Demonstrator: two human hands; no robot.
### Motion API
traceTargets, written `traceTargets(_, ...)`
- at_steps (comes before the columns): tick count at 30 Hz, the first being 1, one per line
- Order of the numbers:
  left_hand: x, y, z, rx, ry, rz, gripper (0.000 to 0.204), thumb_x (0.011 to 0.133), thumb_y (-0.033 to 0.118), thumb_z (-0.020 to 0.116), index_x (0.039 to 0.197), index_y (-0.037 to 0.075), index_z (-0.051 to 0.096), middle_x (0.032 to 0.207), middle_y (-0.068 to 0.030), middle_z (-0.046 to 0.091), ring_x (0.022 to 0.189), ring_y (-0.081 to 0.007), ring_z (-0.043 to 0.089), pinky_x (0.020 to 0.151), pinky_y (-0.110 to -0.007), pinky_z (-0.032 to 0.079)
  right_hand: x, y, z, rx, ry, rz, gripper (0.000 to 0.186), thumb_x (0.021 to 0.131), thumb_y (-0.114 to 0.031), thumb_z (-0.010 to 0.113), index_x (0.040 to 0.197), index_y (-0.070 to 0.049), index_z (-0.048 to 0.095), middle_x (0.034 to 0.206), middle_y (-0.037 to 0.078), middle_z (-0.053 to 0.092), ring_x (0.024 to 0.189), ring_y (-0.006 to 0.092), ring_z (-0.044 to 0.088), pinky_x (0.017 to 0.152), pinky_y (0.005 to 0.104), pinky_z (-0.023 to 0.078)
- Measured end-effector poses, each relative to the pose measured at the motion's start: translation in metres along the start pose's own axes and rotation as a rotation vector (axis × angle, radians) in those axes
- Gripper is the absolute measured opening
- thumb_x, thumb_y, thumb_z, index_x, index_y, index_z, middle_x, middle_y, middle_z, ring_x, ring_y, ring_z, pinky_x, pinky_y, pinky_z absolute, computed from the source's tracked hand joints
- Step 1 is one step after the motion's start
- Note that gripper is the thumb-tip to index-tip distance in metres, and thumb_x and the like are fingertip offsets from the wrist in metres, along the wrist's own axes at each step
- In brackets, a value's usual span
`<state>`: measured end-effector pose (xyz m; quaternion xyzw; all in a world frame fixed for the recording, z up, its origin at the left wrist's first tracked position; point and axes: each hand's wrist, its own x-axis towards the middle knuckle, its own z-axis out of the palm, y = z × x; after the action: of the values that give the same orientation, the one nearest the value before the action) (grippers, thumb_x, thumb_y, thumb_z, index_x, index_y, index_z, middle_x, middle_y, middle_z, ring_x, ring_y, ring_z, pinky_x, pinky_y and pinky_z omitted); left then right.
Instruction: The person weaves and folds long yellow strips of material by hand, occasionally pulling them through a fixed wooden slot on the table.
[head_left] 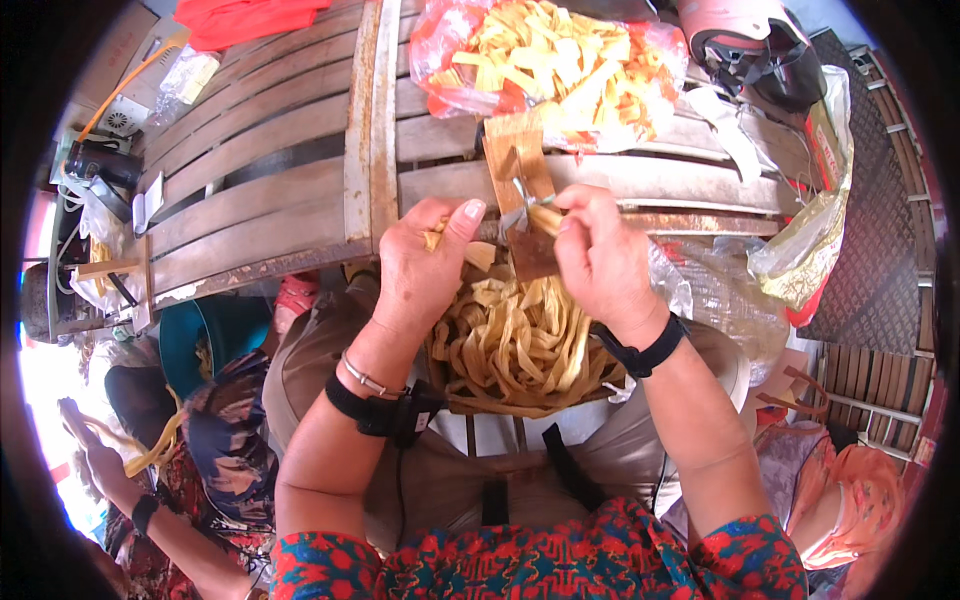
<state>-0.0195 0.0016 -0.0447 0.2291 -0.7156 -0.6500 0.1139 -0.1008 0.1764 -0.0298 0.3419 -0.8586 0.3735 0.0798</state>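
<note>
My left hand [425, 260] is closed around a pale yellow flat strip [480, 256], whose end sticks out toward the middle. Across from it, my right hand [608, 250] pinches another piece of yellow strip [545, 219]. That piece lies against a narrow wooden board [520, 160] with a small upright peg and metal fitting, set at the table's front edge. Below both hands, a heap of long, curled yellow strips [520, 345] fills a shallow container over my lap. Whether the two held pieces are one strip, I cannot tell.
A plastic bag of yellow strips [560, 60] lies on the slatted wooden table [260, 190]. A helmet [755, 45] stands at the far right, near a yellowish plastic bag [815, 230]. At left, another person's hand [105, 470] holds strips near a teal bucket [215, 335].
</note>
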Motion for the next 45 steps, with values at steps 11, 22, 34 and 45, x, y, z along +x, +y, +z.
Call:
traceTargets(11,-0.046,0.042,-0.007,-0.454,-1.225,-0.317,0.036,0.087,0.034,0.061,0.094,0.000,0.068,0.088,-0.0074,0.069,0.077,-0.0135,0.062,0.069,-0.029,0.049,0.003,-0.035,-0.033,0.607,-0.180,-0.216,0.009,0.084,-0.004,0.057,0.086,0.002,0.064,0.073,0.010,0.065,0.059,0.0164,0.061,0.053,0.0273,0.047)
traceTargets(22,-0.018,0.032,-0.011,0.480,-0.342,1.009,0.041,0.057,0.018,0.079,0.097,0.012,0.071,0.062,-0.0010,0.045,0.052,-0.0191,0.047,0.047,-0.031,0.040,-0.024,-0.037,-0.011,1.691,-0.948,1.045,0.013,0.088,-0.022,0.061,0.084,-0.011,0.054,0.065,-0.002,0.047,0.049,0.0012,0.036,0.037,0.0163,0.021)
traceTargets(34,-0.029,0.021,-0.008,0.315,-0.409,0.463,0.026,0.069,0.012,0.070,0.094,0.007,0.068,0.115,-0.0152,0.060,0.103,-0.0344,0.059,0.088,-0.040,0.046,-0.021,-0.034,-0.013,0.820,-0.370,0.345,0.022,0.096,-0.019,0.052,0.093,0.000,0.063,0.077,0.002,0.065,0.063,0.0072,0.055,0.051,0.0242,0.044)
traceTargets(45,-0.030,0.035,-0.015,0.105,-0.383,0.529,0.007,0.076,-0.003,0.061,0.083,-0.004,0.061,0.104,-0.0142,0.062,0.098,-0.0280,0.060,0.087,-0.034,0.047,-0.014,-0.033,-0.013,1.240,-0.827,1.062,0.041,0.098,-0.037,0.042,0.088,-0.002,0.061,0.054,0.004,0.052,0.041,0.0108,0.038,0.040,0.0242,0.027)
